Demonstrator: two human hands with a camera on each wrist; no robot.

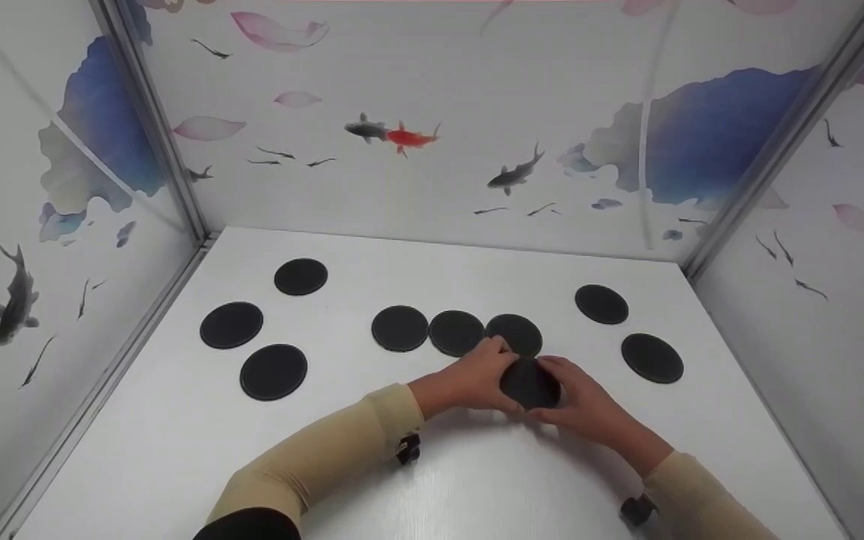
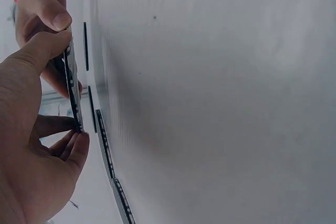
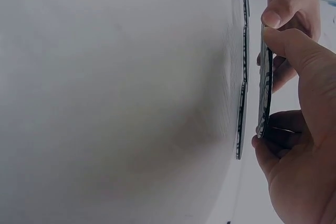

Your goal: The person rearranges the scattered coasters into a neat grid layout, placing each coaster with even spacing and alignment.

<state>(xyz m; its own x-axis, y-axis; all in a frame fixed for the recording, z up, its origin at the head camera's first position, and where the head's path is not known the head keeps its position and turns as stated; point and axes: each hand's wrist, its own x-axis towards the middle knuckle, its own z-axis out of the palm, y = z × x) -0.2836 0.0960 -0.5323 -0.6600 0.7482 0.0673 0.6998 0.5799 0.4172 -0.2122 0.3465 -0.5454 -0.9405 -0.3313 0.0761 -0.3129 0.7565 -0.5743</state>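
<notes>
Both hands hold one round black disc [image 1: 529, 383] by its edge, raised off the white table. The left hand [image 1: 471, 379] pinches its left side and the right hand [image 1: 588, 401] its right side, thumbs close together at the near edge. In the left wrist view the disc [image 2: 72, 85] is seen edge-on between the left hand [image 2: 37, 140] and the other hand. The right wrist view shows the disc [image 3: 265, 85] edge-on too, in the fingers of the right hand [image 3: 304, 129]. Beyond it, a row of three discs lies side by side: left [image 1: 400, 328], middle [image 1: 457, 333], right [image 1: 516, 334].
Three discs lie at the left, one of them [image 1: 273, 372] nearest the front. Two more lie at the right, the nearer one [image 1: 652, 358] close to the table's right edge. White printed panels [image 1: 432, 202] stand around the table [image 1: 432, 480] on three sides.
</notes>
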